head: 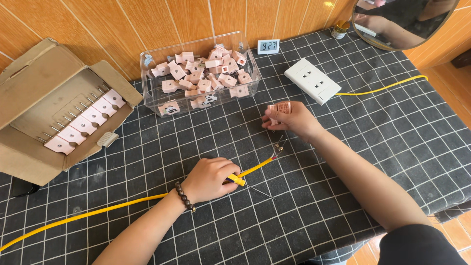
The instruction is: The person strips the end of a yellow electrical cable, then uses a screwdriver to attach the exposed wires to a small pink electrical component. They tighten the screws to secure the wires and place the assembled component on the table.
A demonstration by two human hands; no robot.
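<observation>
Head view, from the left edge inward: an open cardboard box [29, 93] lies on the black grid-patterned tablecloth [373, 147], with a row of pink plug pieces [83, 125] laid side by side inside it. Just right of the box stands a clear plastic bin [147, 66] heaped with more pink plug parts [206, 76].

Below them, a yellow cable [98, 212] runs in from the lower left corner toward the table's middle. The left hand [210, 179], forearm angled up from the bottom edge and a bead bracelet [184, 197] at the wrist, rests knuckles-up on the cloth, fingers curled around a yellow-handled screwdriver [236, 179] and pressing the cable beneath; the thin metal shaft points right. The cable's stripped end lies just beyond, near small metal prongs.

The right hand [289, 120], arm stretched in from the lower right with the wrist bent inward, pinches a pink plug [280, 109] between thumb and fingertips, above the cable end.

Farther right sit a small digital clock [268, 46], a white socket strip [312, 80] with its own yellow lead, and a round mirror [407, 24].
</observation>
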